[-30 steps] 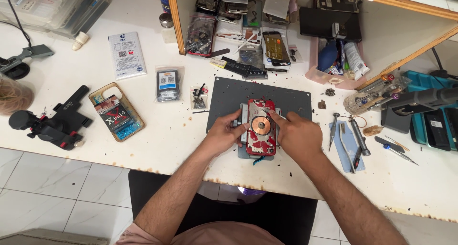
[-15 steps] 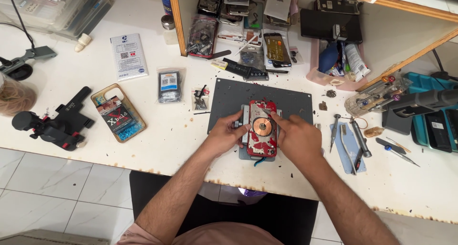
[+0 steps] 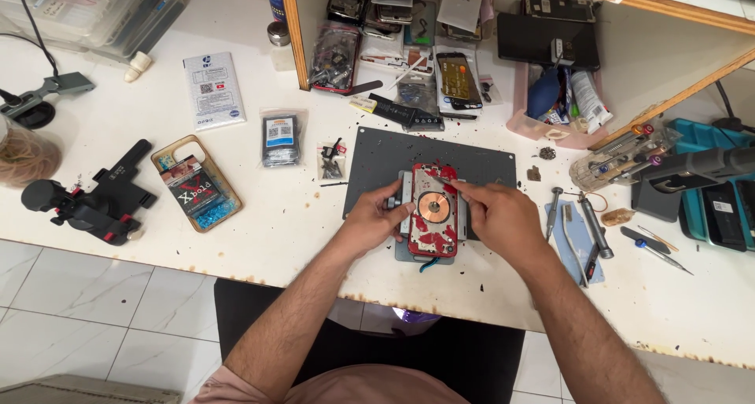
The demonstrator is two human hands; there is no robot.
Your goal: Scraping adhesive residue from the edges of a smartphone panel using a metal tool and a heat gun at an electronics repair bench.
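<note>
An opened phone back (image 3: 432, 212) with broken red glass and a round copper coil lies in a metal clamp on a dark grey work mat (image 3: 377, 162). My left hand (image 3: 376, 220) grips the left side of the phone and clamp. My right hand (image 3: 499, 215) rests on the phone's right side; its fingers pinch something thin at the upper right of the red glass, too small to identify.
Tweezers and screwdrivers (image 3: 586, 227) lie on a blue pad right of the mat. A pink tray (image 3: 554, 105), phone parts on a wooden shelf (image 3: 409, 26), a phone case (image 3: 197, 182), small bags (image 3: 281, 139) and a black clamp tool (image 3: 86, 199) surround the mat.
My right hand's fingers have shifted up toward the top right corner of the phone. The left hand stays on the phone's left side.
</note>
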